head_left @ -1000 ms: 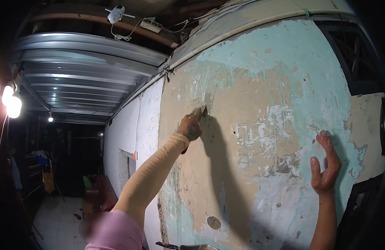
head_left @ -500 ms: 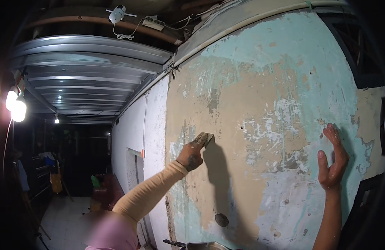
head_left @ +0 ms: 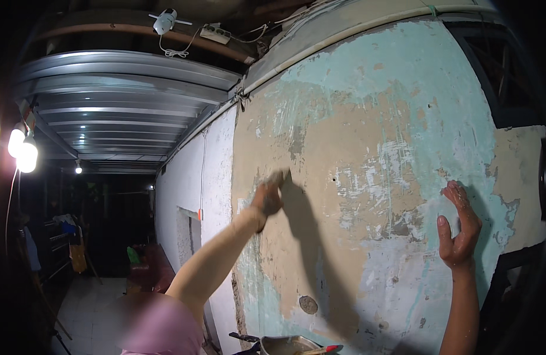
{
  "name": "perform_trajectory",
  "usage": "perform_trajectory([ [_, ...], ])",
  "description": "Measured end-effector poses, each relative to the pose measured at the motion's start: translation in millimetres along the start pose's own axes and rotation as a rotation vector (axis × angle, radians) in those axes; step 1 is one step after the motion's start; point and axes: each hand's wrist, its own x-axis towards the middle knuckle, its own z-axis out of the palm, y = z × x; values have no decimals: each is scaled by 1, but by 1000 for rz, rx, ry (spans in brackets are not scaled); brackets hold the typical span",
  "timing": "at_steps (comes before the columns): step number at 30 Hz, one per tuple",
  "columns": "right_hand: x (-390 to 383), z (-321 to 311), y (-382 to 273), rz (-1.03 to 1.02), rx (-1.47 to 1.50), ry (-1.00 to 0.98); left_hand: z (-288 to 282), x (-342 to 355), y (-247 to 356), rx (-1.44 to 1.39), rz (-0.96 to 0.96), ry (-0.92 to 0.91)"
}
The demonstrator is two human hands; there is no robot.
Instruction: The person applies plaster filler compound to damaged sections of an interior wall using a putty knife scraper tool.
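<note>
My left hand (head_left: 269, 200), at the end of an arm in a tan undersleeve, is closed around a putty-stained scraper (head_left: 280, 176). Motion smears the hand and tool, and the scraper's edge is at the peeling wall (head_left: 320, 139); exact contact is hard to make out. Beige, pale green and white patches cover that wall, and the arm's long shadow falls across it. On the right, my right hand (head_left: 463, 234) is raised beside the wall, thumb and fingers apart, holding nothing. Whether it touches the surface cannot be told.
At the lower edge is a metal pan (head_left: 266, 345) with a dark handle and a red-tipped tool (head_left: 331, 349) across it. A dark-framed opening (head_left: 500, 112) is at the right. Lit bulbs (head_left: 27, 155) hang at left; a red seat (head_left: 157, 269) stands farther back.
My left hand has moved the scraper up a little along the wall. The wall and my right hand have shifted slightly left in view, and more of the pan shows below.
</note>
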Motion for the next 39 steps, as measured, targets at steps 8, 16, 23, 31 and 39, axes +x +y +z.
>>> perform_trajectory([
  [8, 5, 6, -1, -51, 32, -12, -27, -37, 9, 6, 102, -40],
  [16, 1, 7, 4, 40, 26, 90, 5, -49, 35, 58, -239, -191],
  [23, 1, 13, 1, -22, 43, -3, -6, -1, 27, 109, -341, -270],
  [31, 1, 4, 3, -46, -1, -20, 0, -18, 26, 62, -136, -116],
  [39, 3, 2, 4, -107, -27, -29, 6, -34, 16, 70, -138, -93],
])
